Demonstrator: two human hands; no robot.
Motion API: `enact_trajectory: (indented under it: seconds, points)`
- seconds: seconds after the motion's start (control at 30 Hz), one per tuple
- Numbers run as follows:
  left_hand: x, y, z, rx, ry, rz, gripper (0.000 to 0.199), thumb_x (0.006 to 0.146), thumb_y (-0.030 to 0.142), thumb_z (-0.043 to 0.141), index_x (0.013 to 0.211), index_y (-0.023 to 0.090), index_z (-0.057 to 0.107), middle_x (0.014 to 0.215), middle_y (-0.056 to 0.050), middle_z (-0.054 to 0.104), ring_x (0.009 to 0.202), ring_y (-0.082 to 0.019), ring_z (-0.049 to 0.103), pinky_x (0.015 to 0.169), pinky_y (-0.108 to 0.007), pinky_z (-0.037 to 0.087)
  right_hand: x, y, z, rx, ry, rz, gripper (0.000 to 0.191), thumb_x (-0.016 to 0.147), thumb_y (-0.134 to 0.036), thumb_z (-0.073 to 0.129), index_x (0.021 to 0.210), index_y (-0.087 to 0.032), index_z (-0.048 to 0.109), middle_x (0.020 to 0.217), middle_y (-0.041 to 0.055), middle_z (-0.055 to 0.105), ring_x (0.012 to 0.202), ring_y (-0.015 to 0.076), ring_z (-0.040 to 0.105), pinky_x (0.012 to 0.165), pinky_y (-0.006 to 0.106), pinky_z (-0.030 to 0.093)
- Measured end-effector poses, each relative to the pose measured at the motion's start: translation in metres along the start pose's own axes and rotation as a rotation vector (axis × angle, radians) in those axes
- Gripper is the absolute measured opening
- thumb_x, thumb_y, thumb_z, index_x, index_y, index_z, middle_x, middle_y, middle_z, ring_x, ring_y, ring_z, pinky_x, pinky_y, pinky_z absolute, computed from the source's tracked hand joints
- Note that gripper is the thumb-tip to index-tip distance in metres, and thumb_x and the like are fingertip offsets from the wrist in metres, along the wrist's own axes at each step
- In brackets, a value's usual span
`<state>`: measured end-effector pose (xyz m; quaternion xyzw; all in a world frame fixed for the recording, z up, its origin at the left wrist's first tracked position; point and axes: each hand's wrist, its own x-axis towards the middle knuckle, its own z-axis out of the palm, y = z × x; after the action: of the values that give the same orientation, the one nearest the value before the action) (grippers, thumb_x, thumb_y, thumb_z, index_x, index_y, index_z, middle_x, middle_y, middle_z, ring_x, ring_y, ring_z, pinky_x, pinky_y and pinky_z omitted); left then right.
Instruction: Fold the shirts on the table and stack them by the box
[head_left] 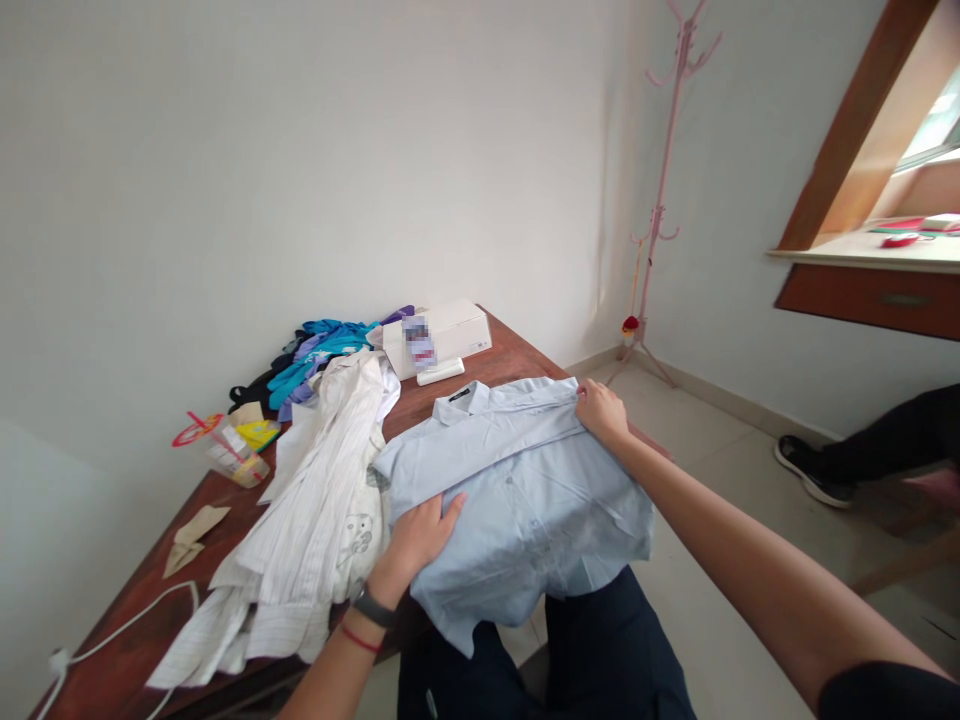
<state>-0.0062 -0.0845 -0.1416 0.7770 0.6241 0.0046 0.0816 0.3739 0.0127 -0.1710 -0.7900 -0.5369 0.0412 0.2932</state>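
A light blue button-up shirt lies spread at the table's right end, its collar toward the wall and its lower edge hanging over my lap. One sleeve is laid across the front. My left hand rests on the shirt's left side, thumb spread away from the fingers. At the upper right, my right hand pinches the shirt's edge near the shoulder or cuff. White striped shirts are heaped just left of the blue one.
Behind are a white box and blue and black clothes. A plastic cup and a white cable are on the wooden table. A pink coat stand and a person's leg appear at right.
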Motion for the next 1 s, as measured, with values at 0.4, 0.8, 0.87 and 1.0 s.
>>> enact_trajectory:
  seconds: [0.4,0.8,0.87,1.0]
  points:
    - [-0.043,0.025,-0.070,-0.511,-0.133,0.429,0.048,0.101,0.049,0.045,0.141,0.028,0.061,0.137,-0.004,0.066,0.129,-0.025,0.060,0.111,-0.038,0.047,-0.001,-0.001,0.000,0.029,-0.020,0.017,0.030,0.095,-0.018,0.044,0.111,-0.017,0.068,0.118,0.0143,0.068,0.105,0.0261,0.064,0.087,0.031,0.044]
    - [0.052,-0.030,0.000,0.089,0.171,0.131,0.056,0.103,0.046,0.040,0.155,0.023,0.042,0.165,-0.010,0.031,0.152,-0.035,0.027,0.121,-0.054,0.024,0.005,0.003,-0.018,-0.071,-0.138,-0.063,0.028,0.091,-0.018,0.047,0.105,-0.019,0.071,0.109,0.0108,0.071,0.102,0.0252,0.065,0.081,0.030,0.045]
    - [0.047,-0.030,0.006,0.124,0.222,0.119,0.057,0.103,0.049,0.037,0.156,0.027,0.040,0.166,-0.009,0.030,0.152,-0.035,0.027,0.122,-0.054,0.022,0.005,0.002,-0.024,-0.110,-0.149,-0.098,0.029,0.091,-0.018,0.047,0.106,-0.020,0.072,0.112,0.0120,0.069,0.101,0.0251,0.065,0.081,0.030,0.046]
    - [0.044,-0.030,0.009,0.106,0.250,0.139,0.058,0.102,0.050,0.038,0.156,0.028,0.041,0.165,-0.009,0.032,0.151,-0.035,0.029,0.122,-0.052,0.022,0.001,-0.012,-0.024,-0.197,-0.086,-0.214,0.036,0.095,-0.022,0.044,0.123,-0.021,0.068,0.129,0.0144,0.061,0.117,0.0278,0.058,0.094,0.034,0.045]
